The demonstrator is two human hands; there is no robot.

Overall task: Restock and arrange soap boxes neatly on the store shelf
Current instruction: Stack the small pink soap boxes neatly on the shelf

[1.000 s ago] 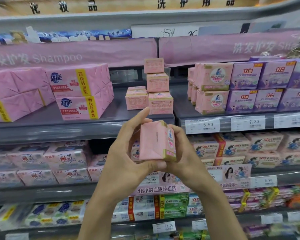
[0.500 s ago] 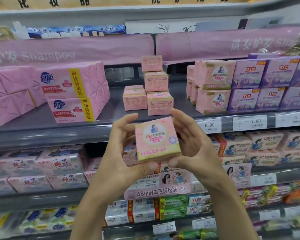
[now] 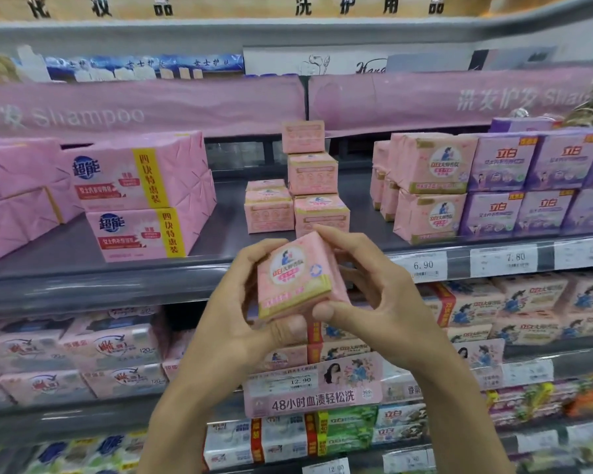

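In front of your chest you hold one box (image 3: 295,275) between both hands, label towards you and tilted, just short of the shelf (image 3: 117,282) edge. Your left hand (image 3: 233,323) curls round its left side with the thumb underneath; your right hand (image 3: 384,302) pinches its top corner and lower edge. Beyond, a small stack (image 3: 312,186) of like boxes stands on the shelf. I judge restocking partly done: this box is not yet placed, and bare shelf flanks the stack
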